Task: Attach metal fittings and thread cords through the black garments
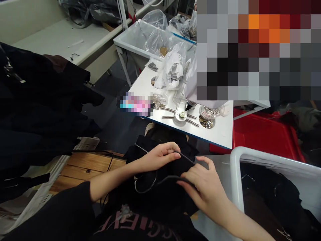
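Observation:
Above the lap, a black cloth piece (184, 164) is stretched between my two hands. My left hand (167, 154) pinches its upper edge between thumb and fingers. On the other side, my right hand (202, 184) grips the cloth, with the thumb below a folded dark edge and the index finger raised. A thin pale-edged loop (145, 190) hangs from the dark material below my left hand. More black cloth lies under both hands, and its outline merges with the black shirt (140, 221).
Ahead stands a white table (220, 134) with springs, a round fitting (181, 116), a cup of small metal parts (207, 122) and plastic bags (173, 67). A white bin (237, 180) with dark cloth is at right, before a red tub (265, 134). Black garments (37, 110) hang left.

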Motion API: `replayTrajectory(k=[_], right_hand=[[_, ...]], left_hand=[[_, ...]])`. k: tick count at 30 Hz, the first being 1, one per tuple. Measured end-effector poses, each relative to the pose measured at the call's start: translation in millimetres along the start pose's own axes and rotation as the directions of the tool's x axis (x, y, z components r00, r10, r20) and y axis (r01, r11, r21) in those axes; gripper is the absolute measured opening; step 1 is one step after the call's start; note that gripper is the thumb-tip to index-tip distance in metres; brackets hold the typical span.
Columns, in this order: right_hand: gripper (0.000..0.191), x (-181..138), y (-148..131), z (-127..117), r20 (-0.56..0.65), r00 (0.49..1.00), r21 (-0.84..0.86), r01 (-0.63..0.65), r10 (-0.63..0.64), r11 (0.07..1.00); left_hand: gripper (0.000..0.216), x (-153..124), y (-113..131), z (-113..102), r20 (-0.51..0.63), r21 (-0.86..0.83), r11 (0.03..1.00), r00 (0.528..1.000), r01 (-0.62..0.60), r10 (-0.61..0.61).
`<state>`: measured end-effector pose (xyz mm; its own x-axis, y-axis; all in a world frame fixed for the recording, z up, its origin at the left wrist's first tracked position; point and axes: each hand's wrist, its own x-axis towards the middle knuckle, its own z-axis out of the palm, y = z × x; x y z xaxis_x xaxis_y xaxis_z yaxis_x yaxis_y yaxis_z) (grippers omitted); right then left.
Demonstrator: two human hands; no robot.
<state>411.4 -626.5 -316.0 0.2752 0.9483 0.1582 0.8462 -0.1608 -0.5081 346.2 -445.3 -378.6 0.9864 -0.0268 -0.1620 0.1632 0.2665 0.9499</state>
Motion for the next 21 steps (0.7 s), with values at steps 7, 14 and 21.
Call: replayTrajectory(k=[7,14,21], right_hand=[[0.01,3.1,15.5,23.4,-0.08,0.983,0.055,-0.161,0.165,0.985],[0.008,11.3,21.7,31.8,-0.027,0.966,0.144,-0.25,0.256,0.957],[0.01,9.6,30.1,46.2,-0.083,0.928,0.21,-0.34,0.363,0.917]], left_hand=[[0.031,-22.9,5.4,-9.5,0.064,0.044,0.993,0.991,0.114,-0.117],[0.02,-25.9,10.3,-8.6,0.025,0.333,0.943,0.999,0.014,-0.024],[0.025,-26.7,-5.4,-6.2,-0.047,0.27,0.963,0.999,0.022,-0.01]])
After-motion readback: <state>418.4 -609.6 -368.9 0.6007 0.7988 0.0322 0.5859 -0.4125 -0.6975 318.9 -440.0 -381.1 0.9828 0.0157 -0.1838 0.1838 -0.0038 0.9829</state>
